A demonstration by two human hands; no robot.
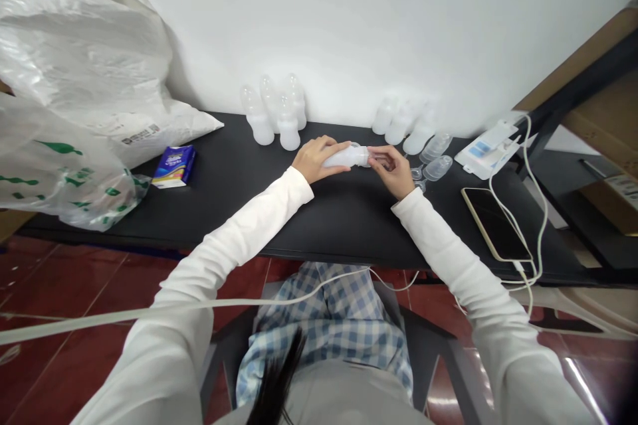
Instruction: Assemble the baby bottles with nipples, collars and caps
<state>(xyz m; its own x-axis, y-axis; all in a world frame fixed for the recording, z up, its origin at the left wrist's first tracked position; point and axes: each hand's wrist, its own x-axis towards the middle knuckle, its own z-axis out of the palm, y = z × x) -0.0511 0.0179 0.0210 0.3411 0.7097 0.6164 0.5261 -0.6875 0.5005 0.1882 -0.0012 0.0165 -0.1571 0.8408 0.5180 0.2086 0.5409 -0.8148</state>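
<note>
A frosted white plastic bottle (346,157) lies sideways in front of me, just above the black tabletop (349,229). My left hand (316,158) wraps around its body from the left. My right hand (391,171) grips a clear plastic piece (379,159) at the bottle's neck end, and its fingers hide much of that piece. Both hands meet near the neck, and the exact fit between piece and bottle is hidden. White long sleeves cover both forearms.
Several upright frosted bottles (272,116) stand at the wall, with more (403,123) to the right beside clear domed caps (436,159). A phone (493,224), white cables (521,212), a tissue pack (174,167) and plastic bags (74,60) lie around.
</note>
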